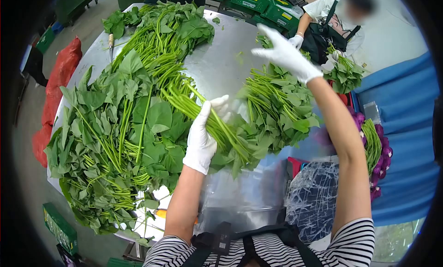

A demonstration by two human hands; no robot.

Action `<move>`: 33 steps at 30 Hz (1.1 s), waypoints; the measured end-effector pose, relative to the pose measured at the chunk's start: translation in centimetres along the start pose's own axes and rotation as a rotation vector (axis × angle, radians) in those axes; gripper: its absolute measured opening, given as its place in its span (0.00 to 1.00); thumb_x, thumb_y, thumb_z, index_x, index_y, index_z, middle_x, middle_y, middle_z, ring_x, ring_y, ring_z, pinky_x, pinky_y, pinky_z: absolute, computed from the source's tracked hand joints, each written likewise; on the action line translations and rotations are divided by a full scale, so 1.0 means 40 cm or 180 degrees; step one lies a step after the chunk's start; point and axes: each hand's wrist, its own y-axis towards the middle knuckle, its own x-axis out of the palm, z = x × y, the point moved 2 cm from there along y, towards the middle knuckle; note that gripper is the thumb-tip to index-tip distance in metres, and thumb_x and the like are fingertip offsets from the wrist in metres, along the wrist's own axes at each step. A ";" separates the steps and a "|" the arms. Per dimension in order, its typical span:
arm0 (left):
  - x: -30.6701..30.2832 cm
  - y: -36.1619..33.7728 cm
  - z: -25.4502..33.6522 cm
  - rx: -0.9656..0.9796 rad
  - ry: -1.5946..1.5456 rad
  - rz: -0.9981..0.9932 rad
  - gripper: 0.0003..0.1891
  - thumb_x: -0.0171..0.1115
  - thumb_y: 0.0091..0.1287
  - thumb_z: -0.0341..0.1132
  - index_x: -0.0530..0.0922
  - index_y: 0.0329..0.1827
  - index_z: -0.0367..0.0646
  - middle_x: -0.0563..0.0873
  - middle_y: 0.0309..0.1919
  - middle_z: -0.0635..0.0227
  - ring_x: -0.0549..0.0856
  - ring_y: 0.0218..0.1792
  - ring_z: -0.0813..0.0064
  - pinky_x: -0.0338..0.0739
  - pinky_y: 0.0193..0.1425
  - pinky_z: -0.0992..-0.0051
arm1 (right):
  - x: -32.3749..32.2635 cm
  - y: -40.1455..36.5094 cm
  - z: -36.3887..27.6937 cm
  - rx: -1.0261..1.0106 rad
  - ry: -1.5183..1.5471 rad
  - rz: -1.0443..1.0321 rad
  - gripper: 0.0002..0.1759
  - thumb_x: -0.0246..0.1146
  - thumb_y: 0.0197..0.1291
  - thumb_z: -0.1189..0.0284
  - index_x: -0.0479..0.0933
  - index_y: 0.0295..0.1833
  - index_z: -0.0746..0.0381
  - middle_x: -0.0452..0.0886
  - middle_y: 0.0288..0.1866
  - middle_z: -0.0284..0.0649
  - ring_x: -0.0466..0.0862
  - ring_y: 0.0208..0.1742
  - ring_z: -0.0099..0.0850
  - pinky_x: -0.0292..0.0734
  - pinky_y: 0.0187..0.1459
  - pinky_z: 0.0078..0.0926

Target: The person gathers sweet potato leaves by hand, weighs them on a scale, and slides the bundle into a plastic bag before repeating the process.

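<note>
The left hand (201,140), in a white glove, grips a bunch of long-stemmed leafy greens (227,137) over the middle of the metal table (203,66). The stems run across the inside of the hand, caught between thumb and fingers, their bare ends pointing to the far left and their leaves spreading to the near right, past the hand, where they blur slightly. The stem ends lie over the near end of a long row of stems (152,55) that stretches to the far side; whether they touch it, I cannot tell. Just left of the hand, a broad heap of loose leaves and stems (99,128) covers the left side of the table. Right of the held bunch and near it lies a stack of greens (281,98), stems to the left and leaves to the right. The right hand (287,57), also white-gloved, is open with its fingers spread and nothing in its grasp, beyond the far end of that stack and well apart from the held bunch. A knife with a pale handle (110,41) lies at the far left. At the far right, near green crates (251,0), is a co-worker's gloved hand (296,40).
</note>
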 end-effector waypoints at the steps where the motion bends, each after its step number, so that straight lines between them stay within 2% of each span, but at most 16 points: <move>1: 0.009 0.002 0.002 -0.0062 -0.0280 -0.0026 0.14 0.57 0.70 0.44 0.78 0.48 0.43 0.83 0.50 0.62 0.81 0.48 0.69 0.75 0.59 0.62 | 0.021 -0.036 0.040 0.0457 -0.0201 -0.0143 0.47 0.67 0.52 0.50 0.59 0.71 0.65 0.63 0.70 0.54 0.63 0.72 0.44 0.57 0.70 0.33; 3: 0.028 -0.006 -0.019 -0.0192 -0.0520 -0.0114 0.15 0.56 0.70 0.45 0.77 0.47 0.43 0.83 0.45 0.62 0.81 0.47 0.67 0.76 0.59 0.58 | 0.079 -0.110 0.157 0.0809 -0.0708 -0.0528 0.49 0.62 0.52 0.42 0.62 0.68 0.69 0.66 0.68 0.57 0.67 0.69 0.47 0.60 0.69 0.35; 4: 0.027 -0.009 -0.035 -0.0330 -0.0378 0.0034 0.15 0.56 0.70 0.45 0.76 0.49 0.43 0.83 0.39 0.65 0.82 0.45 0.68 0.78 0.58 0.58 | 0.088 -0.146 0.154 0.1137 -0.1078 -0.0945 0.49 0.62 0.51 0.41 0.64 0.67 0.69 0.69 0.65 0.58 0.70 0.66 0.48 0.64 0.66 0.38; 5: 0.035 -0.015 -0.056 -0.0436 -0.0386 0.0139 0.16 0.56 0.70 0.45 0.75 0.51 0.43 0.80 0.31 0.70 0.82 0.42 0.70 0.79 0.57 0.59 | 0.107 -0.175 0.167 0.1192 -0.1229 -0.1067 0.51 0.62 0.47 0.37 0.66 0.65 0.68 0.72 0.62 0.58 0.72 0.63 0.49 0.67 0.63 0.41; 6: 0.029 -0.014 -0.079 -0.0550 -0.0469 0.0100 0.16 0.56 0.70 0.45 0.75 0.51 0.43 0.79 0.28 0.72 0.82 0.40 0.72 0.79 0.57 0.60 | 0.120 -0.199 0.185 0.1440 -0.1555 -0.1351 0.54 0.62 0.42 0.33 0.67 0.65 0.66 0.72 0.62 0.58 0.71 0.64 0.49 0.65 0.64 0.43; 8: 0.018 -0.009 -0.120 -0.0805 -0.0694 0.0075 0.16 0.57 0.70 0.42 0.75 0.54 0.41 0.75 0.23 0.76 0.81 0.37 0.77 0.78 0.57 0.64 | 0.152 -0.255 0.217 0.1481 -0.1935 -0.1371 0.57 0.62 0.39 0.31 0.66 0.65 0.65 0.73 0.61 0.58 0.71 0.65 0.48 0.60 0.67 0.46; 11: -0.002 0.002 -0.163 -0.0971 -0.0727 0.0158 0.17 0.58 0.70 0.40 0.74 0.57 0.40 0.75 0.22 0.77 0.80 0.36 0.79 0.77 0.58 0.67 | 0.173 -0.298 0.236 0.1492 -0.2059 -0.1358 0.52 0.64 0.41 0.35 0.67 0.65 0.63 0.75 0.57 0.55 0.73 0.62 0.46 0.58 0.67 0.48; 13: -0.006 0.006 -0.175 -0.1073 -0.0703 0.0226 0.18 0.59 0.69 0.37 0.73 0.59 0.40 0.74 0.22 0.77 0.81 0.35 0.80 0.77 0.59 0.68 | 0.174 -0.306 0.240 0.1360 -0.1777 -0.1102 0.46 0.66 0.44 0.43 0.68 0.65 0.61 0.78 0.54 0.51 0.75 0.60 0.43 0.59 0.66 0.47; 14: -0.009 0.007 -0.179 -0.1116 -0.0699 0.0231 0.17 0.59 0.69 0.36 0.73 0.58 0.40 0.75 0.23 0.77 0.81 0.35 0.79 0.77 0.59 0.69 | 0.174 -0.314 0.236 0.1180 -0.1746 -0.0824 0.37 0.67 0.48 0.52 0.71 0.61 0.60 0.80 0.50 0.47 0.76 0.56 0.42 0.61 0.65 0.43; 15: -0.012 0.008 -0.182 -0.1157 -0.0695 0.0235 0.17 0.59 0.68 0.35 0.73 0.58 0.40 0.75 0.23 0.77 0.81 0.35 0.79 0.77 0.59 0.69 | 0.172 -0.325 0.235 0.1178 -0.1741 -0.0823 0.37 0.67 0.48 0.52 0.71 0.61 0.60 0.80 0.50 0.47 0.76 0.56 0.42 0.61 0.65 0.43; 18: -0.026 0.010 -0.182 -0.1131 -0.0743 0.0203 0.16 0.58 0.68 0.34 0.73 0.57 0.39 0.76 0.23 0.77 0.81 0.35 0.78 0.77 0.58 0.70 | 0.142 -0.345 0.179 0.1035 -0.0613 0.0052 0.26 0.66 0.52 0.62 0.75 0.55 0.62 0.80 0.48 0.45 0.77 0.52 0.43 0.70 0.57 0.35; 22: -0.042 0.016 -0.190 -0.1066 -0.0729 0.0290 0.15 0.58 0.69 0.34 0.74 0.56 0.39 0.77 0.23 0.76 0.81 0.35 0.77 0.77 0.57 0.69 | 0.165 -0.369 0.157 0.1087 -0.0504 -0.0380 0.25 0.65 0.54 0.61 0.75 0.55 0.61 0.78 0.50 0.44 0.78 0.52 0.44 0.72 0.54 0.35; 25: -0.045 0.022 -0.196 -0.1067 -0.0774 0.0317 0.14 0.58 0.69 0.34 0.74 0.54 0.38 0.78 0.23 0.76 0.82 0.35 0.77 0.78 0.56 0.69 | 0.178 -0.360 0.176 0.1203 -0.0655 -0.0394 0.25 0.65 0.56 0.61 0.74 0.55 0.64 0.78 0.50 0.45 0.78 0.52 0.43 0.72 0.55 0.31; 29: -0.046 0.027 -0.203 -0.1080 -0.0692 0.0387 0.15 0.59 0.68 0.33 0.74 0.55 0.38 0.78 0.24 0.75 0.82 0.36 0.76 0.80 0.53 0.70 | 0.161 -0.357 0.153 0.1253 -0.0361 -0.0199 0.26 0.67 0.54 0.58 0.76 0.51 0.65 0.79 0.51 0.47 0.79 0.53 0.43 0.72 0.54 0.35; 30: -0.046 0.033 -0.207 -0.1065 -0.0714 0.0366 0.16 0.59 0.68 0.33 0.73 0.56 0.38 0.78 0.24 0.74 0.82 0.36 0.76 0.80 0.53 0.71 | 0.150 -0.359 0.144 0.1645 -0.0106 -0.0357 0.27 0.68 0.52 0.56 0.76 0.50 0.66 0.80 0.48 0.49 0.78 0.52 0.42 0.71 0.54 0.36; 33: -0.030 0.038 -0.214 -0.1049 -0.0750 0.0353 0.18 0.59 0.68 0.32 0.72 0.60 0.37 0.78 0.26 0.73 0.81 0.37 0.76 0.80 0.52 0.73 | 0.138 -0.366 0.136 0.1684 -0.0223 -0.0397 0.28 0.69 0.52 0.54 0.75 0.48 0.66 0.79 0.45 0.51 0.77 0.50 0.43 0.70 0.53 0.36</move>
